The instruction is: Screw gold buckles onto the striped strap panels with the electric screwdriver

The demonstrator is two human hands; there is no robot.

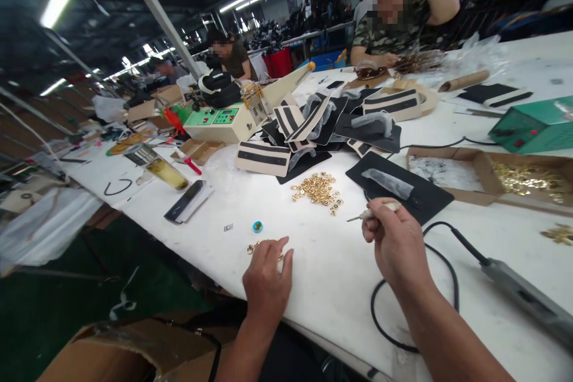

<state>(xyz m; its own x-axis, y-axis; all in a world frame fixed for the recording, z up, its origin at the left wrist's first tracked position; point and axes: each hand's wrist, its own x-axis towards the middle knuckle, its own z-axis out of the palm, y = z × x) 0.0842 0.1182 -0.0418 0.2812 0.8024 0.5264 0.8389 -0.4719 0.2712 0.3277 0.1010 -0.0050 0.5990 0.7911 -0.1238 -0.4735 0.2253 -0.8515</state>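
Note:
In the head view my right hand (398, 242) is closed around the pale handle of a thin-tipped awl (364, 215), its metal point aimed left above the white table. My left hand (267, 277) is low over the table's near edge, thumb and index finger apart, fingertips at a few small gold fittings (253, 247) that they partly hide. Just beyond it sits a small blue round dish (257, 227) with something gold inside. A heap of gold metal fittings (317, 189) lies between and beyond my hands. Behind my right hand is a black panel (398, 185) with a clear plastic-wrapped strip.
Black and beige pieces (262, 158) are piled beyond the heap. Cardboard trays (490, 196) of small parts and a green box (537, 125) stand right. A grey corded tool (528, 295) lies beside my right forearm. A jar (163, 172) is left; co-workers sit across.

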